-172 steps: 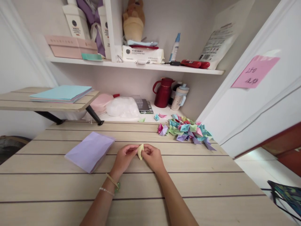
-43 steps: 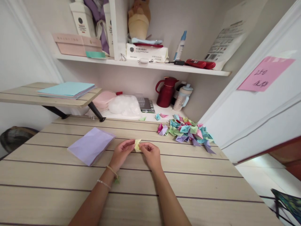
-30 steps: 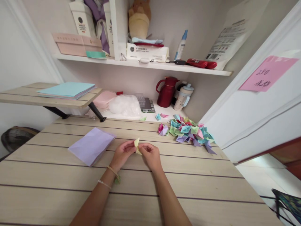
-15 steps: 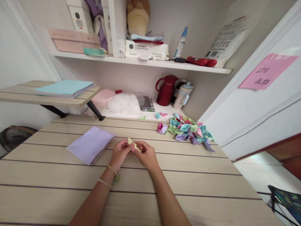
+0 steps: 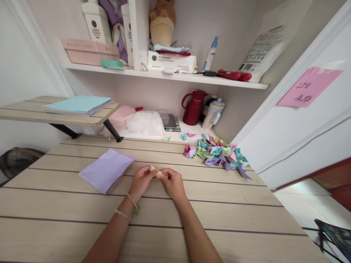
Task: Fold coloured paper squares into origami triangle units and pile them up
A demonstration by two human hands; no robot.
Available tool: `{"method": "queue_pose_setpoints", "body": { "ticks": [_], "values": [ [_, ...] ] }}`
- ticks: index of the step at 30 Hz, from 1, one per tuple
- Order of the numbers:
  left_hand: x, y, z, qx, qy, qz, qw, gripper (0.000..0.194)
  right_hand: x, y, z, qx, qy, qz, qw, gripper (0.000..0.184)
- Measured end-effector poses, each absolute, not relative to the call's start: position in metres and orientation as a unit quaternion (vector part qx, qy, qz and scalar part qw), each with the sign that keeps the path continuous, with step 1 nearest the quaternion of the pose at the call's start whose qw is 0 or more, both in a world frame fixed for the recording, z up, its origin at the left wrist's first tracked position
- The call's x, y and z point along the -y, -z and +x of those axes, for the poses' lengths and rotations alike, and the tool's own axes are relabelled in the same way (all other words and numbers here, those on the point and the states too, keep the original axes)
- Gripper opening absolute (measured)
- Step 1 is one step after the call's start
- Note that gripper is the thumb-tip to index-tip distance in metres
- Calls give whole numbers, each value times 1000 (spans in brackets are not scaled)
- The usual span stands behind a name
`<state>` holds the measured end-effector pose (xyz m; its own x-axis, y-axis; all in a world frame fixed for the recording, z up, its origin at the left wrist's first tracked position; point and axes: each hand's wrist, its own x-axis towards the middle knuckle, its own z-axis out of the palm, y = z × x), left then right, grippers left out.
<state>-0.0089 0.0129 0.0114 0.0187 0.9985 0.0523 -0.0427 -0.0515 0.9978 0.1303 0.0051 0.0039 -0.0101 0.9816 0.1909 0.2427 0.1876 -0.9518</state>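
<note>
Fingers of the left hand (image 5: 141,180) and the right hand (image 5: 174,184) pinch a small folded yellow paper (image 5: 159,173) from either side, thumbs toward the viewer. The yellow paper is between the two hands, over the middle of the wooden tabletop (image 5: 159,237); whether it touches the wood cannot be told. On the left wrist are a tan band (image 5: 131,198) with a green charm and a pale bracelet (image 5: 122,214). Just beside the left hand lies some purple paper (image 5: 105,171). Farther off, beyond the right hand, is a heap of folded paper shapes (image 5: 216,151) in many colors. At the back stand a dark red jug (image 5: 193,108) and a pale bottle (image 5: 212,115), near a white bag (image 5: 145,123). At far left, blue paper (image 5: 79,104) rests on a raised stand (image 5: 16,111).
</note>
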Motion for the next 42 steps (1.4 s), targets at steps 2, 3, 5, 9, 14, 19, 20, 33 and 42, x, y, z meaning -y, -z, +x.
{"method": "queue_pose_setpoints", "body": {
  "ticks": [2,3,5,9,14,19,20,33,42],
  "values": [
    [-14,-9,-10,-475,-526,491,506,20,-6,-3,130,576,-398,-515,495,18],
    [-15,-8,-11,-474,-538,474,511,20,-6,-3,130,562,-409,-513,504,21],
    [-17,-7,-11,-464,-569,432,524,23,-7,-3,131,538,-433,-500,523,30],
    [-18,-8,-10,-442,-593,376,558,31,-8,-4,134,534,-449,-465,545,28],
    [-17,-12,-8,-420,-597,360,581,31,-7,-5,136,552,-437,-476,527,21],
    [-17,-12,-9,-403,-616,327,592,28,-9,-7,145,507,-405,-507,567,24],
    [-17,-12,-9,-405,-617,323,592,28,-10,-7,149,496,-382,-520,581,25],
    [-19,-12,-13,-408,-603,306,613,29,-10,7,221,372,-51,-747,548,41],
    [-19,-12,-13,-397,-593,335,616,26,11,-36,169,521,5,-648,555,40]
  ]
}}
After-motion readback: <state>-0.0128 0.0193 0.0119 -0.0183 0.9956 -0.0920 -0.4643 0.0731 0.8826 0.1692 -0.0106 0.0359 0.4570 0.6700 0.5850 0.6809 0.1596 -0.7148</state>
